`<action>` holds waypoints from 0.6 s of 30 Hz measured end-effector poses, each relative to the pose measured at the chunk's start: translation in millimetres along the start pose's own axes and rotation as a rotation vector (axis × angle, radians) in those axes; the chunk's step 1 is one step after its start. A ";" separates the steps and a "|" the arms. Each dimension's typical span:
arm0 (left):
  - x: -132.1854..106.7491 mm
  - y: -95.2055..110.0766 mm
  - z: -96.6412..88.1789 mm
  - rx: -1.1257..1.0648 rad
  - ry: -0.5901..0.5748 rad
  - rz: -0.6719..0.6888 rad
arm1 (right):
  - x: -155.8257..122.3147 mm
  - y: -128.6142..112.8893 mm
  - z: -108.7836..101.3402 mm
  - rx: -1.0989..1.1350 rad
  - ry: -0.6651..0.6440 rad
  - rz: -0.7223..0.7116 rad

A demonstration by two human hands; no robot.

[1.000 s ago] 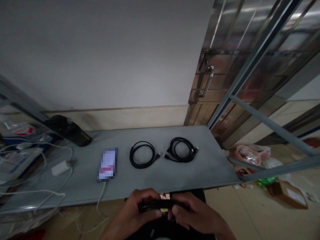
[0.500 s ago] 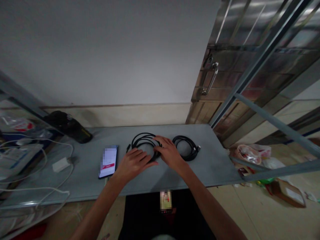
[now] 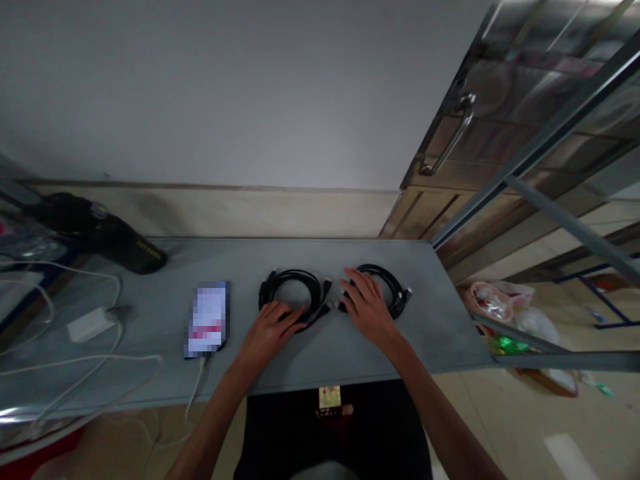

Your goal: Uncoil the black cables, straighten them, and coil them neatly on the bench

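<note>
Two coiled black cables lie side by side on a grey table. My left hand rests flat with its fingers on the near edge of the left coil. My right hand lies palm down on the left part of the right coil, fingers spread. Neither hand has closed around a cable. The coils' plug ends meet between my two hands.
A phone with a lit screen lies left of the coils, a white cable running off the table's front edge. Further left are a white charger, loose white cords and a black bottle. A metal door and bags on the floor are at right.
My hands came up from my lap, where they held a dark object, onto the table. The right hand shifted from the left coil to the right coil. The view moved closer.
</note>
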State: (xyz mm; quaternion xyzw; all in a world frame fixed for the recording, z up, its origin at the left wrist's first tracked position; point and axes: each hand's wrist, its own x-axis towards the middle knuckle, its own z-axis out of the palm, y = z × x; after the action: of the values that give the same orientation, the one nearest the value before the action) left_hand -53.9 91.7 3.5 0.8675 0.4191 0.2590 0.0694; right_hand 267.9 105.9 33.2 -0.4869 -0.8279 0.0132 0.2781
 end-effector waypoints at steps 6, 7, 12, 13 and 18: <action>1.4 4.1 -4.0 0.005 -0.036 0.007 | -52.7 30.9 -12.0 -0.104 0.052 0.259; 1.2 4.0 -4.1 0.001 -0.042 0.005 | -59.9 33.4 -9.6 -0.107 0.053 0.271; 0.2 1.3 0.7 -0.025 -0.026 -0.019 | -74.8 35.2 1.9 -0.098 0.073 0.229; 0.4 0.8 1.5 -0.031 -0.021 -0.023 | -74.7 34.8 2.7 -0.101 0.073 0.223; 2.0 -0.8 1.1 0.006 0.043 -0.073 | -73.8 34.3 2.1 -0.108 0.045 0.219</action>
State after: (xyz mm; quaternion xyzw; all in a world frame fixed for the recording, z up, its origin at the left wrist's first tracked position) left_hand -52.9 93.9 3.1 0.8459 0.4528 0.2737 0.0673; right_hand 321.6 64.4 -11.7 -0.5889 -0.7628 -0.0121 0.2669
